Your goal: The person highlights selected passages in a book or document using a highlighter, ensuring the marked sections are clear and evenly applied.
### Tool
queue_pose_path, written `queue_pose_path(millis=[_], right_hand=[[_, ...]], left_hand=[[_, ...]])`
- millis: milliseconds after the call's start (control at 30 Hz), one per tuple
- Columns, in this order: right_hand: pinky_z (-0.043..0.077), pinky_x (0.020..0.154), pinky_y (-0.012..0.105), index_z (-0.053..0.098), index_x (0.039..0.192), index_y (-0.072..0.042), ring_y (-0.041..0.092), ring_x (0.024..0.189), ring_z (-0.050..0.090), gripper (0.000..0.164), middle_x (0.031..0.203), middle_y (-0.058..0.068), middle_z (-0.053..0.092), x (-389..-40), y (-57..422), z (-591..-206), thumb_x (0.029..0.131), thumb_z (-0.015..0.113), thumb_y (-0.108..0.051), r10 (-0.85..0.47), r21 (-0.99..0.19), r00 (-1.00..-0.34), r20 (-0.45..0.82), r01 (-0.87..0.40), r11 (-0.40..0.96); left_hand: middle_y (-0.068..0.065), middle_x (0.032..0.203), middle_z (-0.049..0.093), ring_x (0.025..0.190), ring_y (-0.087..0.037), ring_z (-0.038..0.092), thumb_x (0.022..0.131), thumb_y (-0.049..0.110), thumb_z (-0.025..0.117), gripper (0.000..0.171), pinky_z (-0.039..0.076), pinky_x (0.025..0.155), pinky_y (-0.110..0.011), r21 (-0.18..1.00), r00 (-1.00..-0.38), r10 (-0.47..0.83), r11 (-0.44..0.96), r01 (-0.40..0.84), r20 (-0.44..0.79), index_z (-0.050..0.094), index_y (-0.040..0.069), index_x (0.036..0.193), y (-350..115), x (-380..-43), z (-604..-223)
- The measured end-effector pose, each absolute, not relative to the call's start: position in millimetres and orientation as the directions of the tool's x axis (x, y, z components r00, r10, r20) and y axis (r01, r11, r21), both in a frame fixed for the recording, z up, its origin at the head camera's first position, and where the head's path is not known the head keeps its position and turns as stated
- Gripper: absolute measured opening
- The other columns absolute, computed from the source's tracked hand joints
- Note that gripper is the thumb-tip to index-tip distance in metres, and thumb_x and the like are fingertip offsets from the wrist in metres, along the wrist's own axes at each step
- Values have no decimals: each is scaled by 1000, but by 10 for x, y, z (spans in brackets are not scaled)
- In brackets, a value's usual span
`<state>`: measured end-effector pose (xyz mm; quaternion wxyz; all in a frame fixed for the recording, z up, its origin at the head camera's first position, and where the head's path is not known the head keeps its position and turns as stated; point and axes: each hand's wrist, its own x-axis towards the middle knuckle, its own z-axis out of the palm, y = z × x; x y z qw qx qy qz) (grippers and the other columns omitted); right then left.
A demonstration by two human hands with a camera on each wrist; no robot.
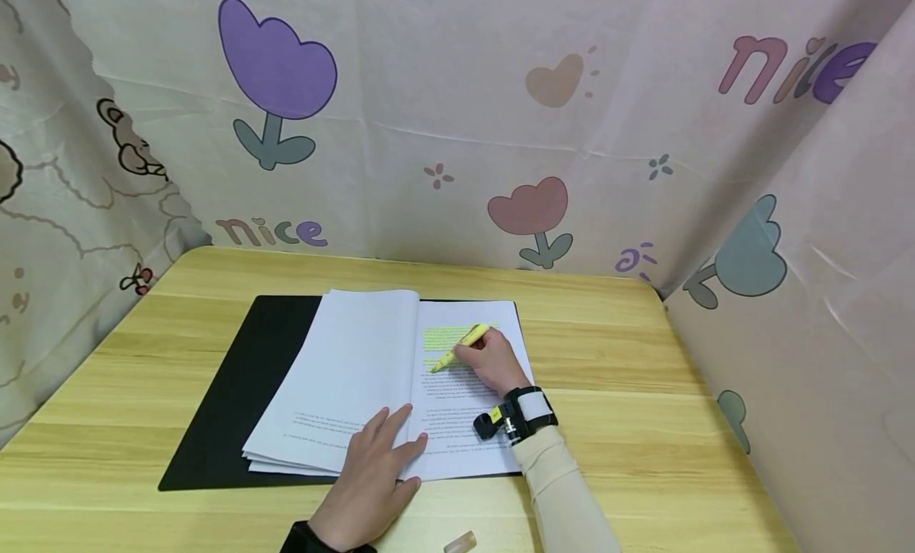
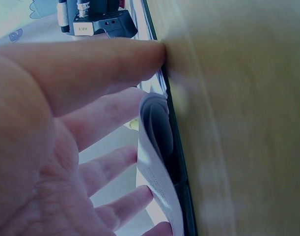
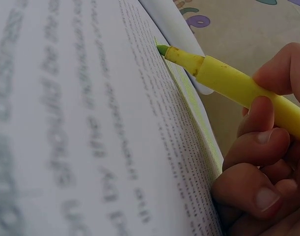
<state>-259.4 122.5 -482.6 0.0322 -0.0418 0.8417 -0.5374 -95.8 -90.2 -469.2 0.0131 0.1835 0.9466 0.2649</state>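
Observation:
My right hand (image 1: 495,364) pinches an uncapped yellow highlighter (image 1: 461,348), its tip on the printed right-hand page (image 1: 472,434). Bands of yellow marking cover lines near the top of that page. In the right wrist view, the green-tinted tip of the highlighter (image 3: 238,83) meets the paper beside small text, and the other fingers are curled beneath the barrel. My left hand (image 1: 372,477) rests with spread fingers across the lower edge of the open pages, near the fold. From the left wrist view, its fingertips touch the curled-over sheets (image 2: 157,157).
Beneath the pages lies a black folder (image 1: 243,378), wider than the stack on the left. A small translucent cap-like piece (image 1: 460,542) sits at the front of the wooden table (image 1: 608,362). Printed fabric (image 1: 429,76) hangs behind and along both sides.

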Motion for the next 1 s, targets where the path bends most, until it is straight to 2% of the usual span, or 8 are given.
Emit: queue_pose_path(millis=[600,1000], right_hand=[[42,66,30,71,95,-8,17,73,53,11,87,4,64,-2575,1223,-4809,89,71,-17,-90,-906,-996,-1,-37,422],[45,71,31,71,101,-9,20,81,57,16,97,5,68,-2581,1225,-4802,89,70,-20,-87,-894,-996,-23,-18,449]], left_hand=[[-20,158,43,147,-49,29,85,18,83,45,28,109,-72,505,-931,358,792,342,69,74,7,128,-912,-954,-4695],[-20,158,43,146,-49,30,85,17,83,46,29,109,-71,506,-931,359,791,343,70,74,7,128,-913,-965,-4703]])
